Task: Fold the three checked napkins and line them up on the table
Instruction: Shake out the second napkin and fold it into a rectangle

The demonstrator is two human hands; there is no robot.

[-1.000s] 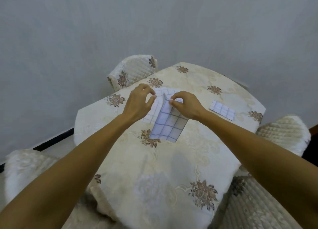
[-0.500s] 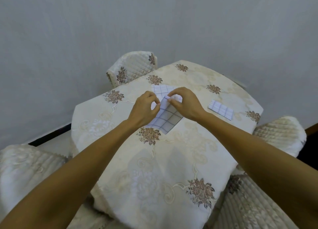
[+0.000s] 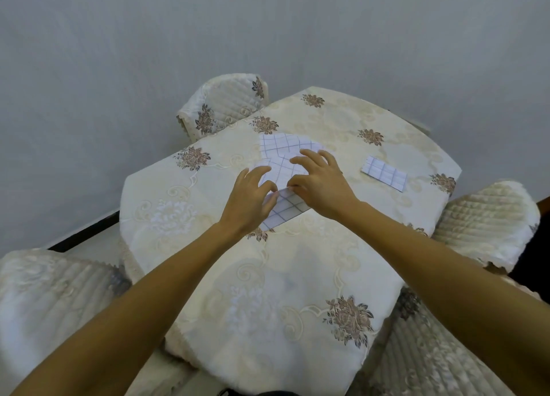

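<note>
Grey wall [image 3: 268, 38] fills the background behind a table [image 3: 268, 276] covered in a cream cloth with brown flower clusters. Quilted chairs stand around it: one chair at the far side [image 3: 223, 104], one on the right [image 3: 488, 217] and one at the near left [image 3: 44, 291]. Both bare arms reach in from the bottom of the view and meet over the middle of the table. There the near napkin [image 3: 287, 209], white with thin dark checks, lies partly folded, its upper layer doubled over between the hands. The left hand [image 3: 248, 205] pinches the folded edge between thumb and forefinger, with its other fingers loosely spread. The right hand [image 3: 323, 187] lies on top of the same napkin with its fingers [image 3: 309, 154] spread and stretched forward, pressing the cloth down, and its thumb sits at the fold, close to the left thumb. Just beyond the hands, and partly hidden by them, the far napkin [image 3: 279, 144] lies opened out flat. Well apart to the right, near the table's right edge, the folded napkin [image 3: 384, 172] lies flat as a small narrow rectangle, touched by neither hand.
</note>
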